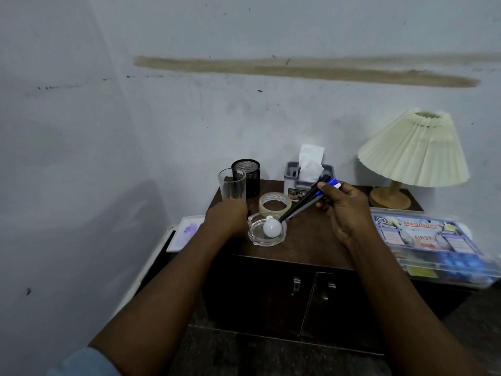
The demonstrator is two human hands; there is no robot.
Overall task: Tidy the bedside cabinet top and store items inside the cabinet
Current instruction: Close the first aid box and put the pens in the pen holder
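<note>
Pens point(301, 203): a bundle, black and blue. Long axis slanted, blue ends up-right toward the tissue box point(291, 183), lower tips down-left over the rim of the glass ashtray point(254, 237). We hold them above the cabinet top point(311, 240) in our right hand point(344, 210), fingers curled round the upper part.
Left hand point(225, 218): beside the tumbler point(231, 185), fingers hidden; we cannot tell whether it grips anything.

Bulb point(272, 228) in ashtray point(257, 238), tape point(275, 202) behind.
</note>
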